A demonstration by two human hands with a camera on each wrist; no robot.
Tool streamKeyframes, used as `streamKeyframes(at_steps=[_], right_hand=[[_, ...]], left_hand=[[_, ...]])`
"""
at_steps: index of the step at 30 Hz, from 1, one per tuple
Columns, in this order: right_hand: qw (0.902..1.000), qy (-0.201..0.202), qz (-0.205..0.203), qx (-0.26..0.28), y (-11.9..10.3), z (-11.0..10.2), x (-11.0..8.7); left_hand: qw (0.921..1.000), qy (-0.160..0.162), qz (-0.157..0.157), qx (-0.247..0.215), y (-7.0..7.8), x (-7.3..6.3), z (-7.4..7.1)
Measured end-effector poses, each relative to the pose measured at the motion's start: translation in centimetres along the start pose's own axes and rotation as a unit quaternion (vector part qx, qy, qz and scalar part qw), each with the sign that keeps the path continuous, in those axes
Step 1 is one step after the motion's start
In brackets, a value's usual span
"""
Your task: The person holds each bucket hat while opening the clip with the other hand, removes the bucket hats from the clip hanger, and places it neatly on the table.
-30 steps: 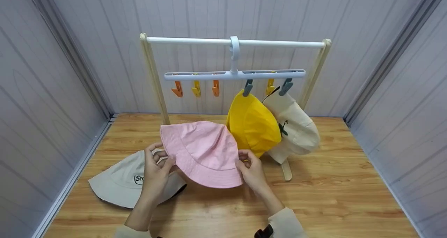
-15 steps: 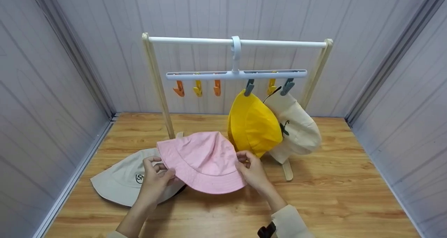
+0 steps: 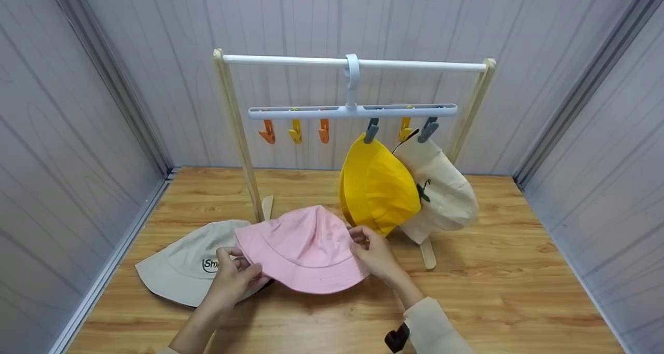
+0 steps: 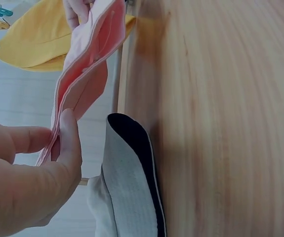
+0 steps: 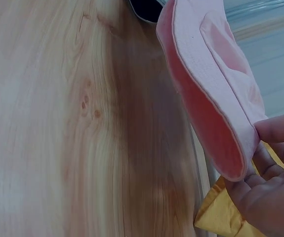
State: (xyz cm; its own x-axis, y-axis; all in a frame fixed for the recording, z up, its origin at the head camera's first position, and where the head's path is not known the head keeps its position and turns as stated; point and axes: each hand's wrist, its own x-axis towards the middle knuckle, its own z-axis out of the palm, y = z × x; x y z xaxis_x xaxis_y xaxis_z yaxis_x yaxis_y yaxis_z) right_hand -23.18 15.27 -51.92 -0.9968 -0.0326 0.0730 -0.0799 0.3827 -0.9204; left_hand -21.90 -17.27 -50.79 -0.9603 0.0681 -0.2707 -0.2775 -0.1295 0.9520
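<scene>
A pink bucket hat (image 3: 311, 250) is held between both hands, low over the table, its brim toward me. My left hand (image 3: 232, 278) pinches the left end of the brim between thumb and fingers; the left wrist view shows the brim layers pressed together there. The right end is pinched by my right hand (image 3: 377, 255). Between the two ends the brim gapes slightly, as the right wrist view shows. Behind and left of my left hand lies a grey-beige bucket hat (image 3: 179, 266) with dark lettering, partly covered by the pink hat and that hand.
A wooden rack with a white rod (image 3: 290, 59) carries a white clip hanger (image 3: 311, 113). A yellow hat (image 3: 376, 188) and a cream hat (image 3: 446, 193) hang from grey clips on its right half. Orange and yellow clips (image 3: 295, 132) hang without hats. Panel walls enclose the wooden table (image 3: 493, 291).
The pink hat has come down toward the table and slightly toward me, with both hands still gripping its ends. More of the rack's left foot now shows behind it.
</scene>
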Motion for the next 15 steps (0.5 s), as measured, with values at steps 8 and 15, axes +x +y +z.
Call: streamKeyframes(at_steps=[8,15], right_hand=[[0.9997,-0.004,-0.016,-0.020,0.6,-0.1,0.5],[0.9994,-0.014,-0.003,-0.030,1.4,0.3,0.6]], left_hand=[[0.9997,-0.016,0.001,0.021,-0.8,0.1,0.0],[0.9993,-0.017,-0.014,0.030,-1.5,0.4,-0.1]])
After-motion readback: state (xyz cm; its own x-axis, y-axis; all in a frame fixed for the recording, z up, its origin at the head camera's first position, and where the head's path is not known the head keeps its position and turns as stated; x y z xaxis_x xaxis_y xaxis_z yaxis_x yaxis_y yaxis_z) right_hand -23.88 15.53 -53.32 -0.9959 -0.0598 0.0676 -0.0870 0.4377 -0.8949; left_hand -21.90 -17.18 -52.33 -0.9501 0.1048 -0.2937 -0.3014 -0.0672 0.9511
